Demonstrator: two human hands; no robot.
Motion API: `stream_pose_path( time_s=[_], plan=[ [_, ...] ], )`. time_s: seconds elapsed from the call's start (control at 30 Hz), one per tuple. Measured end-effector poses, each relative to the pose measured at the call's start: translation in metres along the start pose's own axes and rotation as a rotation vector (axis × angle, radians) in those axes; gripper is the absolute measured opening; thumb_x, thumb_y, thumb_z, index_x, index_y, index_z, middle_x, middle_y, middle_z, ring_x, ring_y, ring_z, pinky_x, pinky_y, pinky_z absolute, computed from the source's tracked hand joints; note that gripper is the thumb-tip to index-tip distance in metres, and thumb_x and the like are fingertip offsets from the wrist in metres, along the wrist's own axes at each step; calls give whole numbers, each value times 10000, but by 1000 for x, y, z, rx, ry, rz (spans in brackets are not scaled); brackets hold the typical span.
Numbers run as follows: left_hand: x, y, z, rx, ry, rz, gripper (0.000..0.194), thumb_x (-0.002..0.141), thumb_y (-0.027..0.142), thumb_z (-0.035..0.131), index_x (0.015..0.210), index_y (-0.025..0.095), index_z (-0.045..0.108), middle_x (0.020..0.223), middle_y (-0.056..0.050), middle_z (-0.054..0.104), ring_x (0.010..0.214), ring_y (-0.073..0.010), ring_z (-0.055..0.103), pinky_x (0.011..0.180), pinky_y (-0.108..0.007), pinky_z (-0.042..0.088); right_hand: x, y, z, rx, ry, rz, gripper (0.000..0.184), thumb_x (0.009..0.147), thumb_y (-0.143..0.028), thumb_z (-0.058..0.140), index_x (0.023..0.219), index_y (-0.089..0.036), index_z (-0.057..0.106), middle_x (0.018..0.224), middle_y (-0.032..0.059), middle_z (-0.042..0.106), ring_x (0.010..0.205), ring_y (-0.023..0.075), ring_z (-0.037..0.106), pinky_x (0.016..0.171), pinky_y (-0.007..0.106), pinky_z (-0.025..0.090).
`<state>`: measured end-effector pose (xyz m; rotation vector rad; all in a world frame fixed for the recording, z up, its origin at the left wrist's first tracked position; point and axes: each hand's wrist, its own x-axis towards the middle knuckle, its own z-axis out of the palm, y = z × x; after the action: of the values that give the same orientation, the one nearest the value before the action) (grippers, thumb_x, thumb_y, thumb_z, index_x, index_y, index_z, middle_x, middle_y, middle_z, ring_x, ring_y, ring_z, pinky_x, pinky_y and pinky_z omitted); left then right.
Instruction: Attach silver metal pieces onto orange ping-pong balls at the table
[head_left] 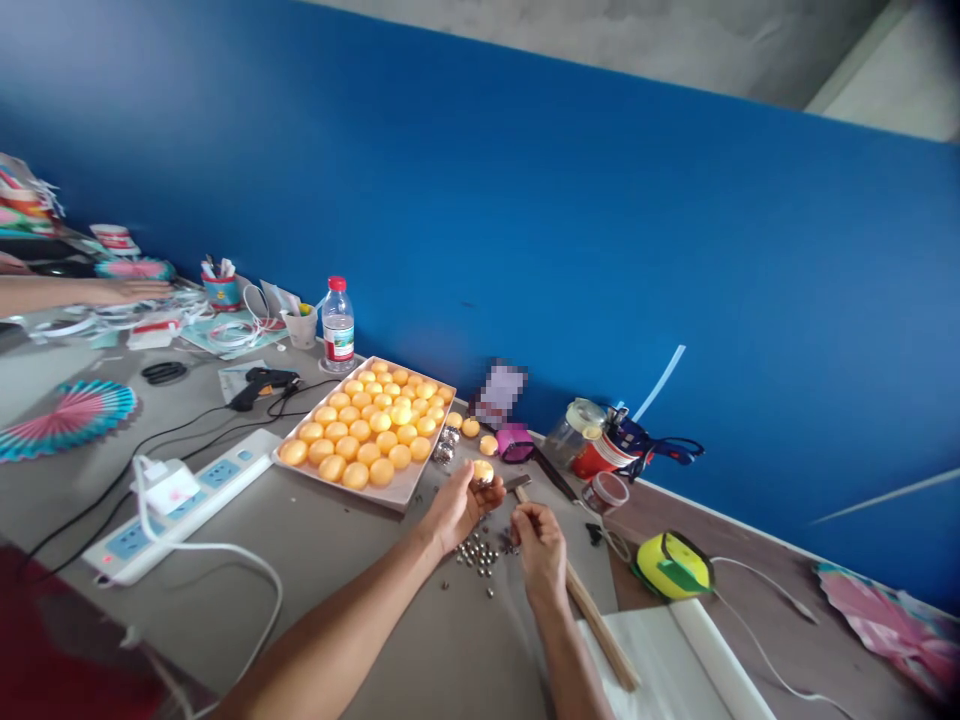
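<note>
An orange ping-pong ball [482, 470], partly covered with silvery pieces, sits between the fingers of my left hand [459, 508]. To its right, my right hand [538, 535] is closed in a pinch, and whatever its fingertips hold is too small to make out. A hammer with a wooden handle [606, 640] lies on the table, running beneath or behind my right hand. Small shiny metal studs [480, 556] are scattered on the table below both hands. Beside the tray of orange balls [405, 497] lie a few silver-covered balls [444, 452] and loose orange ones [470, 427].
On the left are a power strip [187, 505], glue gun [262, 386], water bottle [338, 325] and paper fan [71, 418]. A co-worker's hand [131, 290] rests farther left. On the right are a red container [600, 457] and a yellow-green object [675, 563]. A blue partition [480, 230] stands behind.
</note>
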<state>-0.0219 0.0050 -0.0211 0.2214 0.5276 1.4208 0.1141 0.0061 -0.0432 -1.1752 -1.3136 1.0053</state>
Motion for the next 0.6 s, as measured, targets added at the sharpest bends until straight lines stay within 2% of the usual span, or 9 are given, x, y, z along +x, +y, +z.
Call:
stream_pose_path(
  time_s=[0.07, 0.13, 0.23, 0.37, 0.47, 0.6],
  plan=[
    [-1, -2, 0, 16, -13, -12, 355, 811, 468, 575, 792, 114, 594, 789, -104, 656, 694, -166, 636, 722, -302, 497, -2, -4, 2, 116, -49, 26, 231, 729, -402, 611, 734, -174, 576, 456, -66, 460, 417, 95, 409, 436, 224, 334],
    [-2, -4, 0, 17, -40, -17, 349, 818, 458, 570, 796, 110, 596, 791, -106, 651, 695, -166, 631, 693, -292, 492, -3, -8, 4, 212, -95, 35, 259, 729, -408, 626, 791, -158, 618, 525, -35, 535, 468, 101, 465, 476, 234, 378],
    [-3, -7, 1, 34, -105, -32, 342, 818, 453, 566, 797, 113, 589, 747, -95, 635, 615, -155, 597, 556, -266, 456, -5, -12, 8, 297, -148, 55, 271, 705, -372, 659, 863, -152, 648, 678, 16, 633, 557, 123, 549, 575, 275, 450],
    [-3, -13, 2, 105, -144, -39, 359, 807, 474, 567, 876, 123, 585, 707, -65, 611, 506, -131, 524, 421, -239, 352, -7, -12, 13, 287, -139, 74, 237, 714, -343, 651, 874, -173, 611, 653, -6, 634, 521, 121, 544, 573, 280, 453],
    [-3, -18, 2, 136, -142, -5, 356, 807, 457, 574, 947, 130, 570, 788, -71, 621, 535, -126, 533, 412, -227, 337, -6, -9, 15, 223, -97, 58, 178, 713, -336, 640, 771, -178, 581, 587, -23, 603, 489, 116, 519, 545, 268, 442],
    [-2, -23, -1, 161, -153, 9, 391, 787, 473, 595, 978, 134, 557, 792, -54, 602, 546, -120, 531, 411, -219, 340, -4, -7, 17, 194, -86, 60, 195, 685, -357, 640, 708, -174, 577, 569, -22, 588, 454, 104, 480, 476, 248, 411]
  ],
)
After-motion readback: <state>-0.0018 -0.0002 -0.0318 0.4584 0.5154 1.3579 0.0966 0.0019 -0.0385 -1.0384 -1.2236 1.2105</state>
